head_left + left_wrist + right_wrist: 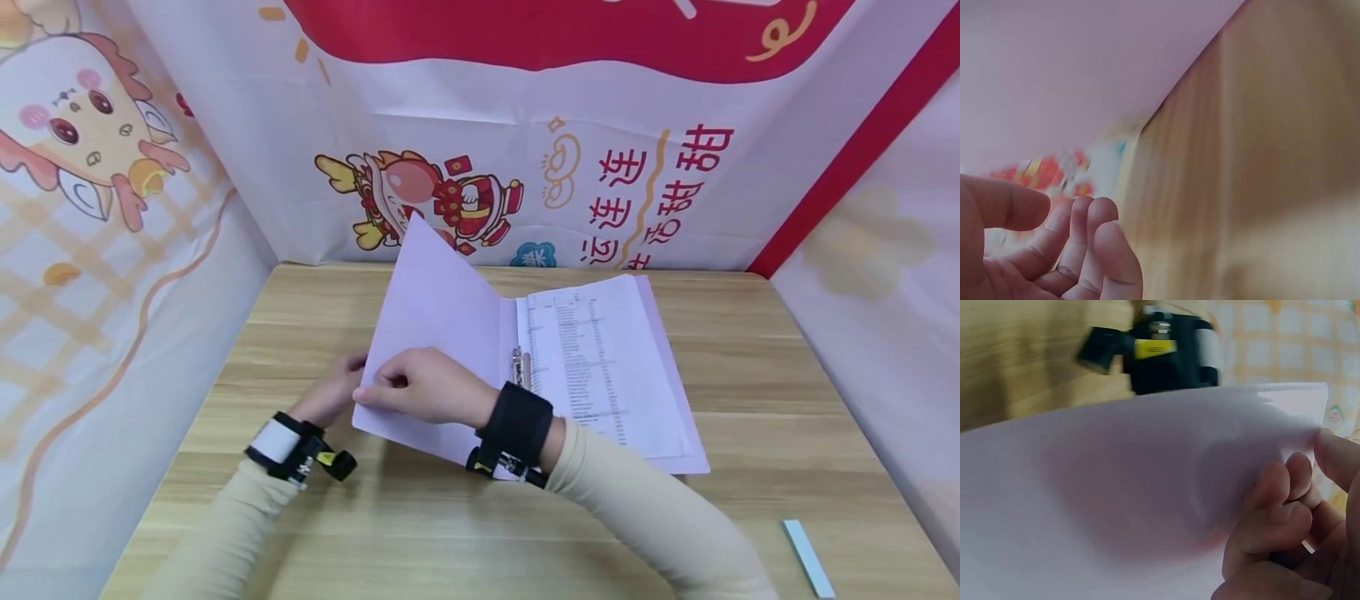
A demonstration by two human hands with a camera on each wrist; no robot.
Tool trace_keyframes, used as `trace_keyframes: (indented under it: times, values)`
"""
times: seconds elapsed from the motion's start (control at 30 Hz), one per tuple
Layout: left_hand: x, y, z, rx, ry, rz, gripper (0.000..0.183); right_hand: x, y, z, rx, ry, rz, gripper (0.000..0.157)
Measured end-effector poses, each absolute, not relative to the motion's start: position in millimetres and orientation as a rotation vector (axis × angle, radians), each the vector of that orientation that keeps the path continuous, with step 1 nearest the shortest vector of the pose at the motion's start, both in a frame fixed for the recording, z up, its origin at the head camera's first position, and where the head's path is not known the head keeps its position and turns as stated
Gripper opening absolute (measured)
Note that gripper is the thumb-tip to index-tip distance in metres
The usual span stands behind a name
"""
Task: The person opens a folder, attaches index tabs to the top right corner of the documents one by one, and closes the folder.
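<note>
A light purple file folder (457,308) lies opened on the table, its left cover tilted up. At that cover's lower left edge is my right hand (427,385), fingers curled against the inner side and thumb at the edge, pinching it. The right wrist view shows the thumb and bent fingers (1266,531) there. Beyond the cover's left edge is my left hand (335,394), partly hidden by it; in the left wrist view its fingers (1116,250) bend loosely and hold nothing. Printed sheets (592,367) lie on the folder's right side, beside a metal clip (517,367).
A wooden table (420,550) carries the folder. A pale blue strip-shaped object (808,558) lies near the right front. Printed cloth (420,100) hangs behind the table and on both sides. Each wrist wears a black strap with a small camera.
</note>
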State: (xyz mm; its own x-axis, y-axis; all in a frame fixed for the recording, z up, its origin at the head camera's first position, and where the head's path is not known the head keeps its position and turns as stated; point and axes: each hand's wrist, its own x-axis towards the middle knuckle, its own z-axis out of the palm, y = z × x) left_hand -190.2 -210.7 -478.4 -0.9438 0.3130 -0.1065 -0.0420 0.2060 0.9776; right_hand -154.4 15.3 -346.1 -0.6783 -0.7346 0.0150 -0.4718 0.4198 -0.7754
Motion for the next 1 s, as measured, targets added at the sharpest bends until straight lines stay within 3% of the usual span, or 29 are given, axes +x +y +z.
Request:
trace_keyframes:
  times: [0.1, 0.2, 0.67, 1.0]
  values:
    - [-181.6, -226.8, -435.6, 0.073, 2.248, 1.732, 0.043, -156.5, 3.8, -359.0, -1.041, 2.409, -1.073, 0.047]
    - [-181.1, -246.8, -424.1, -0.023, 2.317, 1.695, 0.043, -156.7, -6.5, -369.5, -1.045, 2.470, -0.995, 0.048]
    - [-185.5, -269.5, -419.7, -0.065, 2.359, 1.747, 0.048, -153.6, -43.8, -407.4, -0.958, 2.707, -0.633, 0.052]
    - [-193.5, -257.9, -420.9, -0.101, 2.433, 1.654, 0.048, -145.9, -69.7, -460.0, -0.996, 2.857, -0.440, 0.048]
